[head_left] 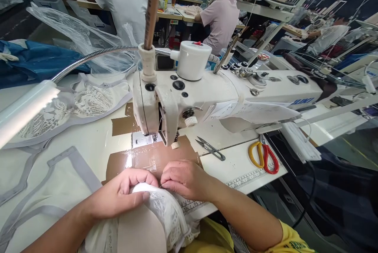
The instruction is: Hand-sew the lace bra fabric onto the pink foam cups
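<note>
My left hand [130,190] is closed on a white lace bra [165,205], thumb on top of its edge and fingers curled behind it. A smooth beige padded cup side [141,229] faces me, and the lace hangs toward my lap. Close beside it, my right hand [184,180] is pinched at the bra's upper edge, where a thin thread shows at the fingertips. Both hands are just in front of the sewing machine [189,95], at the near edge of the brown tape [153,156] by its needle area.
Thread snips [210,149] lie right of the needle area, with red-and-yellow-handled scissors [264,156] farther right. More lace bra pieces [73,105] and grey-edged white fabric [56,182] cover the left. A lit lamp [26,111] juts in at left. Two people sit at tables beyond.
</note>
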The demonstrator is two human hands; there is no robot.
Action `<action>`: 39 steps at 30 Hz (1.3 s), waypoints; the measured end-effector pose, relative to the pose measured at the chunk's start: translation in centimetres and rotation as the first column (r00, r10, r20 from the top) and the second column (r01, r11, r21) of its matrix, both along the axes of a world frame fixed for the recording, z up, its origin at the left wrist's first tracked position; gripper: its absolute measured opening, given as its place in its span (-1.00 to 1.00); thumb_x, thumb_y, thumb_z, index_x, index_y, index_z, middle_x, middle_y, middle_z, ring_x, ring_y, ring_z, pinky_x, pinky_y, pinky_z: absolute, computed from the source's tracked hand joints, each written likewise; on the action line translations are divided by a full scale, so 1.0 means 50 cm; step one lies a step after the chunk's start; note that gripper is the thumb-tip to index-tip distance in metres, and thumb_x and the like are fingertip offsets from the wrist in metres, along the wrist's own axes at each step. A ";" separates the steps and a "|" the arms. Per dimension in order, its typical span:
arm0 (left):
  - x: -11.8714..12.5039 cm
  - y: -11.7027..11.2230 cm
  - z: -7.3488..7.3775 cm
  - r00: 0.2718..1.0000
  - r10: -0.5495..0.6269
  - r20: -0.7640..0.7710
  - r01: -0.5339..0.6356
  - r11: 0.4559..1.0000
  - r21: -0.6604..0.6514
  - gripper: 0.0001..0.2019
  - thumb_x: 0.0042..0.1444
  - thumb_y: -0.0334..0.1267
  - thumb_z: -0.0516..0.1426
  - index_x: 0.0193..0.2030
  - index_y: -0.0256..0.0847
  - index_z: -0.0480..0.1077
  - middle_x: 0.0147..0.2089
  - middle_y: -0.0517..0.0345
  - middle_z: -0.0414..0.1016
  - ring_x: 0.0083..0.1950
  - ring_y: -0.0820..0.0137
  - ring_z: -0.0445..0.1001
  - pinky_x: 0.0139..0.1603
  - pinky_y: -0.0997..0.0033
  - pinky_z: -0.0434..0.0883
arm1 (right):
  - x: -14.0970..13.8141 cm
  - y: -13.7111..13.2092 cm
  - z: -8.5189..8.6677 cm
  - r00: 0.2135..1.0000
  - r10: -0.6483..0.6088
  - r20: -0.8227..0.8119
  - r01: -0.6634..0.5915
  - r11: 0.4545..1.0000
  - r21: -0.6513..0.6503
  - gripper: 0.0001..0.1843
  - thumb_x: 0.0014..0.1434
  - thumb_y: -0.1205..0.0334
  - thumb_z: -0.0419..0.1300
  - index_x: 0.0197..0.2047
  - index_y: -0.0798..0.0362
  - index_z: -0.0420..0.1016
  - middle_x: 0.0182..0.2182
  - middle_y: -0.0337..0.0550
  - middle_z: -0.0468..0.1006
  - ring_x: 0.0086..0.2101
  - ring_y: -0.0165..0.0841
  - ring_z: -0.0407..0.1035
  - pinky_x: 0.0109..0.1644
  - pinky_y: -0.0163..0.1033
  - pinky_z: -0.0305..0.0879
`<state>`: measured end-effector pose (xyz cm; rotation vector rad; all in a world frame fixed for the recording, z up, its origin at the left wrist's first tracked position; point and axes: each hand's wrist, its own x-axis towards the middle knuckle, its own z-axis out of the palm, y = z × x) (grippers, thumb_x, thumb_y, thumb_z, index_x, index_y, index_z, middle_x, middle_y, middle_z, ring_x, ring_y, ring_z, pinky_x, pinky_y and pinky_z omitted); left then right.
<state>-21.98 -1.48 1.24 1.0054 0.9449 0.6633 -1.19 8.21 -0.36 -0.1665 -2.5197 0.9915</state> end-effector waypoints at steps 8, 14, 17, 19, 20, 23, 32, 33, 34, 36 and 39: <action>-0.001 -0.003 -0.013 0.999 0.015 0.039 -0.013 0.999 -0.036 -0.68 0.06 -0.03 0.23 -0.25 -0.31 0.45 -0.42 0.19 0.33 -0.44 0.47 0.20 -0.45 0.54 0.15 | 0.003 0.002 -0.006 0.999 -0.002 0.036 0.000 0.999 0.054 -0.82 0.31 0.27 0.03 -0.28 0.08 0.43 -0.32 -0.18 0.53 -0.30 -0.44 0.39 -0.18 -0.34 0.30; 0.003 -0.004 -0.008 0.998 0.049 0.040 -0.046 0.997 -0.064 -0.69 0.09 -0.04 0.21 -0.31 -0.31 0.46 -0.45 0.19 0.32 -0.46 0.48 0.20 -0.46 0.54 0.16 | 0.005 0.000 -0.002 1.000 0.000 0.024 -0.005 0.980 0.201 -0.84 0.26 0.33 -0.01 -0.32 0.07 0.35 -0.36 -0.20 0.48 -0.39 -0.42 0.30 -0.30 -0.32 0.26; 0.007 -0.001 -0.004 0.999 0.045 -0.012 -0.045 0.999 -0.025 -0.70 0.13 -0.05 0.18 -0.31 -0.30 0.48 -0.42 0.16 0.36 -0.42 0.44 0.24 -0.44 0.52 0.21 | 0.006 -0.012 0.003 1.000 -0.014 -0.001 0.013 0.954 0.301 -0.87 0.19 0.38 -0.02 -0.33 0.06 0.32 -0.40 -0.21 0.45 -0.42 -0.40 0.26 -0.34 -0.31 0.22; 0.009 0.000 -0.003 0.998 0.038 -0.055 -0.038 0.999 0.018 -0.71 0.14 -0.05 0.17 -0.31 -0.29 0.49 -0.41 0.16 0.37 -0.41 0.43 0.25 -0.43 0.52 0.22 | 0.004 -0.019 0.003 1.000 -0.016 0.001 0.015 0.943 0.333 -0.87 0.17 0.38 -0.02 -0.30 0.06 0.32 -0.39 -0.19 0.45 -0.40 -0.40 0.28 -0.31 -0.30 0.23; 0.010 0.000 -0.003 0.997 0.040 -0.072 -0.037 0.999 0.038 -0.71 0.14 -0.05 0.16 -0.31 -0.28 0.48 -0.41 0.16 0.37 -0.41 0.43 0.25 -0.43 0.53 0.23 | 0.002 -0.022 0.002 1.000 -0.022 -0.006 0.022 0.942 0.335 -0.87 0.19 0.37 -0.03 -0.30 0.06 0.33 -0.38 -0.18 0.46 -0.39 -0.40 0.29 -0.30 -0.30 0.24; 0.010 0.000 -0.006 0.992 0.074 -0.107 -0.065 0.994 0.083 -0.71 0.14 -0.04 0.16 -0.33 -0.28 0.46 -0.41 0.16 0.36 -0.40 0.42 0.25 -0.42 0.53 0.23 | -0.005 -0.017 -0.003 0.998 -0.043 -0.036 0.051 0.960 0.275 -0.79 0.28 0.31 -0.08 -0.30 0.07 0.35 -0.39 -0.18 0.48 -0.40 -0.42 0.32 -0.28 -0.31 0.27; 0.020 0.000 -0.006 0.964 0.261 -0.057 -0.260 0.965 0.029 -0.68 0.17 0.00 0.14 -0.36 -0.25 0.38 -0.48 0.25 0.29 -0.47 0.47 0.18 -0.48 0.56 0.17 | -0.006 -0.013 0.036 0.968 -0.206 -0.143 0.236 0.938 0.254 -0.81 0.32 0.21 0.04 -0.20 0.09 0.44 -0.33 -0.16 0.50 -0.31 -0.41 0.37 -0.19 -0.33 0.32; 0.020 0.000 -0.004 0.961 0.270 -0.053 -0.269 0.963 0.037 -0.69 0.17 -0.01 0.14 -0.36 -0.25 0.39 -0.47 0.24 0.32 -0.45 0.46 0.21 -0.45 0.55 0.20 | -0.009 -0.021 0.035 0.971 -0.205 -0.122 0.234 0.916 0.326 -0.80 0.32 0.21 0.03 -0.23 0.09 0.44 -0.36 -0.17 0.49 -0.35 -0.41 0.35 -0.23 -0.32 0.31; 0.020 -0.001 -0.002 0.960 0.275 -0.047 -0.273 0.961 0.036 -0.69 0.17 -0.01 0.14 -0.35 -0.25 0.40 -0.45 0.22 0.35 -0.43 0.44 0.24 -0.43 0.54 0.23 | -0.014 -0.028 0.033 0.972 -0.213 -0.104 0.236 0.888 0.394 -0.79 0.32 0.24 0.01 -0.28 0.09 0.43 -0.39 -0.18 0.47 -0.40 -0.41 0.32 -0.28 -0.32 0.29; 0.019 -0.002 0.001 0.965 0.263 -0.023 -0.262 0.965 0.018 -0.70 0.18 -0.01 0.12 -0.33 -0.24 0.40 -0.40 0.17 0.41 -0.38 0.40 0.30 -0.36 0.49 0.28 | -0.027 -0.038 0.027 0.965 -0.247 -0.088 0.257 0.828 0.498 -0.77 0.29 0.33 -0.02 -0.36 0.08 0.39 -0.48 -0.21 0.40 -0.48 -0.41 0.22 -0.41 -0.32 0.20; 0.015 -0.002 0.004 0.974 0.227 -0.001 -0.227 0.973 0.050 -0.70 0.20 -0.02 0.11 -0.31 -0.24 0.41 -0.35 0.13 0.44 -0.29 0.31 0.38 -0.25 0.41 0.33 | -0.043 -0.047 0.029 0.965 -0.254 -0.067 0.242 0.762 0.600 -0.84 0.17 0.41 0.01 -0.40 0.07 0.35 -0.53 -0.23 0.31 -0.53 -0.40 0.15 -0.51 -0.32 0.08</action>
